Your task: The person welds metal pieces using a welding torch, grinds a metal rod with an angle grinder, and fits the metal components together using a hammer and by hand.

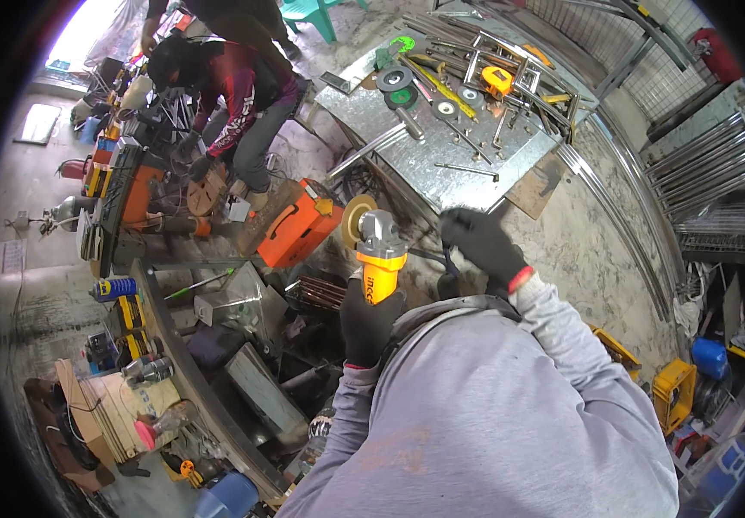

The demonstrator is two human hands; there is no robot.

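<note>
My left hand (pixel 367 326), in a black glove with a red cuff, is wrapped round the yellow body of an angle grinder (pixel 381 259). The grinder stands head up, and its round tan disc (pixel 358 220) faces left, apart from anything else. My right hand (pixel 481 244), gloved the same way, is raised by the near edge of the metal-topped table (pixel 424 177). Its fingers look curled together; what they hold, if anything, is hidden in the dark glove. A dark cord (pixel 428 254) passes between the two hands.
Grinding discs (pixel 394 78), a hammer (pixel 408 124), a phone (pixel 335 82) and metal rods lie on the table. An orange toolbox (pixel 301 226) sits left of the grinder. A person (pixel 238 95) bends over work at upper left, another standing behind. Long metal bars (pixel 618 207) lie at right.
</note>
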